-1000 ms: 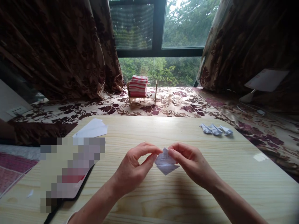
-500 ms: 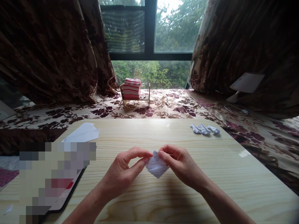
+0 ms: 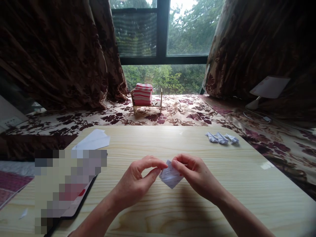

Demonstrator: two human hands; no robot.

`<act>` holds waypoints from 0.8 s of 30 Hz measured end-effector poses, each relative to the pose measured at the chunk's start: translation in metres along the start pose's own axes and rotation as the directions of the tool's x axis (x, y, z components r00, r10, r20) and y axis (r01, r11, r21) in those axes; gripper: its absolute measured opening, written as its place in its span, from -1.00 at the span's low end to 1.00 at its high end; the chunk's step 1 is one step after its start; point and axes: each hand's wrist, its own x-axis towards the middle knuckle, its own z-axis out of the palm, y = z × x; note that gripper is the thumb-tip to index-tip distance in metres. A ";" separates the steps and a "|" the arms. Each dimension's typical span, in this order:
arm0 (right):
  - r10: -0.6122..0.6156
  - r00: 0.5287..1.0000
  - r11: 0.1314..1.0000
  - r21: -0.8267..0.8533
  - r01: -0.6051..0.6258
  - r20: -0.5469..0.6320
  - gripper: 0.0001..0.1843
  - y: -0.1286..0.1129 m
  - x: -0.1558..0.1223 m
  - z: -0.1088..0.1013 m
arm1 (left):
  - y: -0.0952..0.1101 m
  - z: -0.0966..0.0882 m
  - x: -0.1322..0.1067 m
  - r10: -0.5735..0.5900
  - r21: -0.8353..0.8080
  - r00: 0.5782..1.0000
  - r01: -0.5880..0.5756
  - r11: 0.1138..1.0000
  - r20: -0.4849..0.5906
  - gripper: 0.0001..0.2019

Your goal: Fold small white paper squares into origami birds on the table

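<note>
A small folded piece of white paper [image 3: 171,178], diamond-shaped with faint markings, is held up over the light wooden table [image 3: 138,141]. My left hand [image 3: 142,177] pinches its upper left edge between thumb and forefinger. On the upper right side, my right hand [image 3: 194,174] grips the same paper between thumb and fingers. One corner points down toward me. The fingertips hide parts of the top edges. To the far right of the table lie several folded white paper pieces [image 3: 221,138] in a row.
White paper sheets [image 3: 93,140] lie at the table's back left. In front of them is a blurred-out flat item with a dark edge [image 3: 84,197]. A paper scrap [image 3: 23,214] lies near the left front. Beyond the table stand a small rack with striped cloths [image 3: 143,94] and a lamp [image 3: 269,87].
The whole view has shifted slightly, so everything appears a little farther right. Both hands keep their pinch on the folded paper, with hardly any movement of the fingers.
</note>
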 end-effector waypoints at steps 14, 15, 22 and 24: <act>0.004 1.000 1.000 -0.020 -0.003 0.011 -0.66 0.000 -0.001 0.001 | 0.003 0.000 -0.003 -0.024 -0.004 1.000 0.024 1.000 0.005 -0.79; 0.005 1.000 1.000 -0.022 -0.005 0.012 -0.66 0.001 -0.001 0.001 | 0.003 0.000 -0.003 -0.026 -0.005 1.000 0.026 1.000 0.007 -0.78; 0.002 1.000 1.000 -0.014 -0.002 0.018 -0.67 0.000 -0.001 0.001 | 0.004 0.000 -0.003 -0.020 0.003 1.000 0.020 1.000 0.003 -0.77; -0.001 1.000 1.000 -0.017 0.001 0.021 -0.67 0.000 -0.001 0.001 | 0.003 0.000 -0.002 -0.014 0.009 1.000 0.014 1.000 -0.005 -0.79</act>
